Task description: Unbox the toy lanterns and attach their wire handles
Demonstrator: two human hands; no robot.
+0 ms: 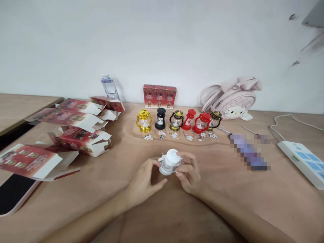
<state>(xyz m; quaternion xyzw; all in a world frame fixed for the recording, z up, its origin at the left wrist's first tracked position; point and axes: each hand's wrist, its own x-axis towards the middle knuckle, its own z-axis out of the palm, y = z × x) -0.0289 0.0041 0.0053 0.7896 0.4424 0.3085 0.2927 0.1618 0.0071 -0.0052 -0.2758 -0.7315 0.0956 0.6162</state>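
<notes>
A small white toy lantern (169, 165) with a clear middle is held upright between my two hands, just above the table. My left hand (144, 179) has its fingertips on the lantern's left side, its thumb reaching out below. On the other side, my right hand (189, 172) grips the lantern between fingers and thumb. Behind it stands a row of similar lanterns: a gold one (144, 122), a black one (160, 120), a bronze one (176, 121), two red ones and another bronze one. Small white parts (174, 135) and wire handles lie before them.
Open red boxes (73, 118) crowd the left, beside a phone (16, 192). Three small red boxes (160, 97), a bottle (109, 87) and a pink bag (234, 103) stand along the wall. A power strip (303, 162) and a blurred purple object (246, 152) lie right.
</notes>
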